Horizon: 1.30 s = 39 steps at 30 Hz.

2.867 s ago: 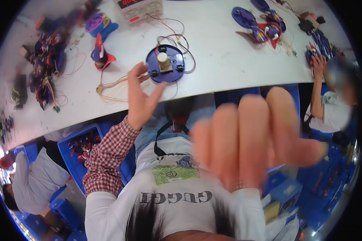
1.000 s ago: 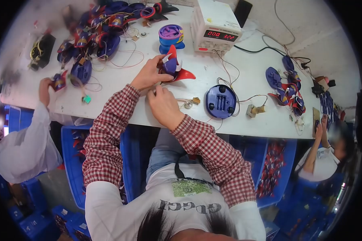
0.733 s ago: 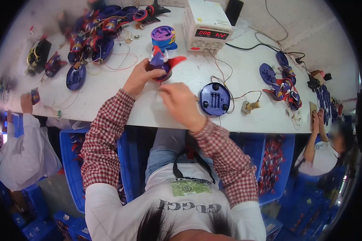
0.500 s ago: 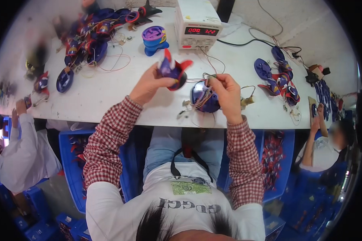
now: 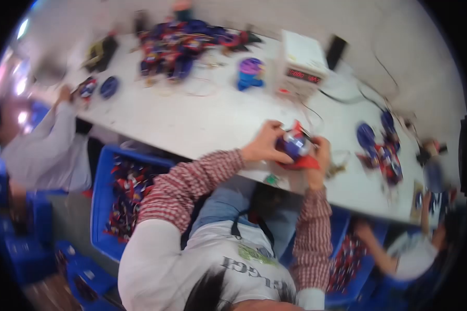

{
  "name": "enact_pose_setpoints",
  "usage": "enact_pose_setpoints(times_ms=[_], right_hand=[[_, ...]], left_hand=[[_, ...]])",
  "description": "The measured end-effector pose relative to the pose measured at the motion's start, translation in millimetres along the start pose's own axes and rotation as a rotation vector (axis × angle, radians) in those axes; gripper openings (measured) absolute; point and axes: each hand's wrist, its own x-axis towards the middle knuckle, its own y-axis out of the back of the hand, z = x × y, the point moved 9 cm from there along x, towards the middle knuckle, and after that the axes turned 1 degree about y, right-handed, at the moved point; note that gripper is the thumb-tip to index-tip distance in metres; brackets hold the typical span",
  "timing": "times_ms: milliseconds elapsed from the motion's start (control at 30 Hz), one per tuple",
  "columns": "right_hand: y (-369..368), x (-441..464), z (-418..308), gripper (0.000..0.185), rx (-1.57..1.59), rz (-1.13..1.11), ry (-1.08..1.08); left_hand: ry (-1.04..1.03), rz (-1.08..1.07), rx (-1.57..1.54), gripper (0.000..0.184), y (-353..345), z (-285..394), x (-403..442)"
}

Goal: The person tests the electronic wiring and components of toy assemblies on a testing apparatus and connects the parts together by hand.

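Observation:
Near the table's front edge, both of my hands are closed around a purple-and-red toy shell (image 5: 297, 147) with a whitish patch on top. My left hand (image 5: 264, 144) grips its left side, thumb in front and fingers behind. From the right, my right hand (image 5: 320, 158) is wrapped against it. Motion blur smears the finer details. The wired purple disc seen earlier does not show distinctly; the hands and shell cover that area. A small green piece (image 5: 271, 179) sits at the table edge, below the shell.
A white power supply (image 5: 302, 65) with red digits stands behind, beside a blue-and-purple round piece (image 5: 250, 72). Toy parts lie piled at back left (image 5: 176, 52) and right (image 5: 388, 153). Blue bins (image 5: 99, 207) hold more parts below. Co-workers sit on both sides; one's arm (image 5: 376, 248) reaches toward the right bin.
My view has turned and tilted. My right hand has left the wires and joined my left hand on the toy shell. The right-hand co-worker's arm has lowered toward the bin.

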Motion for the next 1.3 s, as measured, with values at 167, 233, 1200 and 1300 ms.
enact_pose_setpoints(times_ms=[167, 233, 1200, 1300], right_hand=[[-31.5, 10.0, -73.7, 0.024, 0.166, -0.117, 0.016], [-59.0, 14.4, -116.1, 0.026, 0.188, -0.246, 0.104], [161.0, -58.7, 18.8, 0.017, 0.061, 0.284, -0.323], [204.7, -51.9, 63.2, 0.019, 0.072, 0.347, -0.352]], left_hand=[[0.352, 0.055, -0.979, 0.056, 27.9, 13.3, -38.2], [0.346, 0.18, -1.023, 0.054, 69.3, 7.8, -54.8], [0.371, 0.643, 0.38, 0.041, 380.9, -123.2, -156.9], [0.332, 0.57, 0.432, 0.036, 344.8, -89.8, -138.7]])
